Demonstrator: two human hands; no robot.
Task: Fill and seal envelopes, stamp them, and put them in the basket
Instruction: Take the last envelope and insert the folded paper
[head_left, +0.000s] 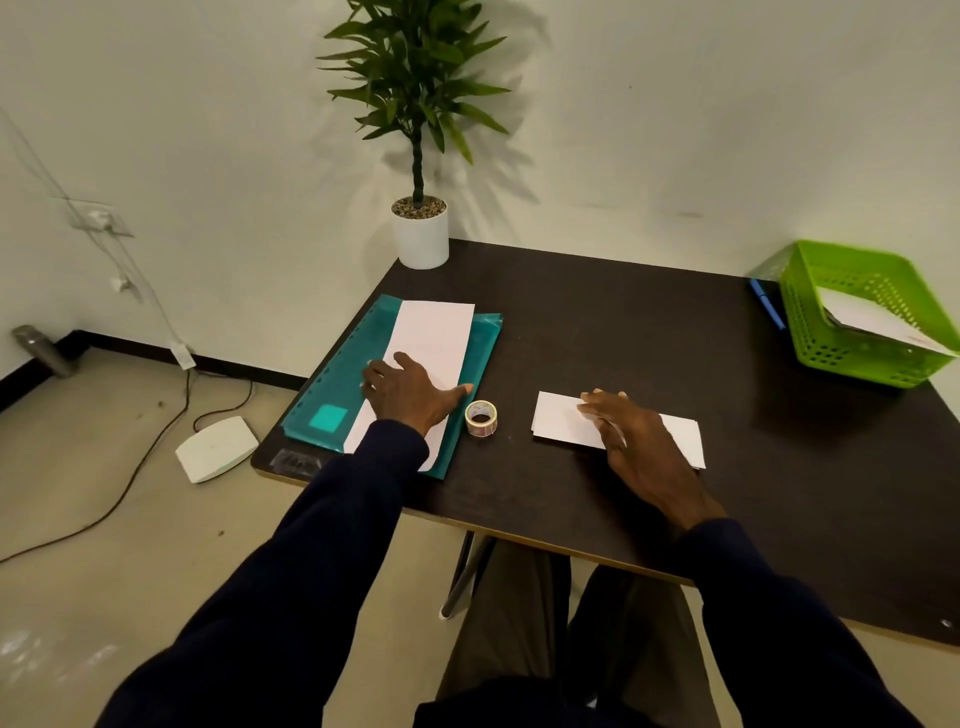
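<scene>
Left hand (410, 395) palm down, fingers straight and spread, thumb stretched out to right. Right hand (636, 441) palm down, fingers straight, close together, pointing forward-left. Left sleeve (311, 545) and right sleeve (769, 597) dark navy; hands well apart.

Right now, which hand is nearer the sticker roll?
Left. The left hand sits left of the sticker roll, thumb nearly reaching it; the right hand rests on envelopes farther right.
</scene>
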